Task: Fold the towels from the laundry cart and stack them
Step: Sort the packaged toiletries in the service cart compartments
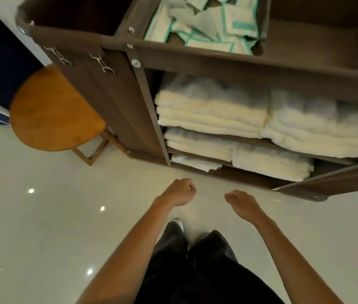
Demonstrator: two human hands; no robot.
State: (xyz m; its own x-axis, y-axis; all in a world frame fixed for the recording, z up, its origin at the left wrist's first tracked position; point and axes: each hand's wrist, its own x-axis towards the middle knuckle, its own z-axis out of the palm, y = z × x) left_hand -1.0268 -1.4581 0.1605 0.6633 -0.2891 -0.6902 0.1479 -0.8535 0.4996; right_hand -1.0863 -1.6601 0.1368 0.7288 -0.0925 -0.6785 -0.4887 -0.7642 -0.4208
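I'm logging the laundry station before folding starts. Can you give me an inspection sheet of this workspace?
Surface: glossy pale tile floor, with light spots reflected in it.
Job's things: brown laundry cart; folded white towels stacked on its open shelves; rumpled teal-edged cloths in its top bin.
Clutter: round wooden stool beside the cart's end panel.
Grips: left hand and right hand are held out over the floor in front of the cart, fingers curled, holding nothing.
Cables: nothing seen.
Surroundings: dark blue fabric at the upper left edge; cannot tell what it is.
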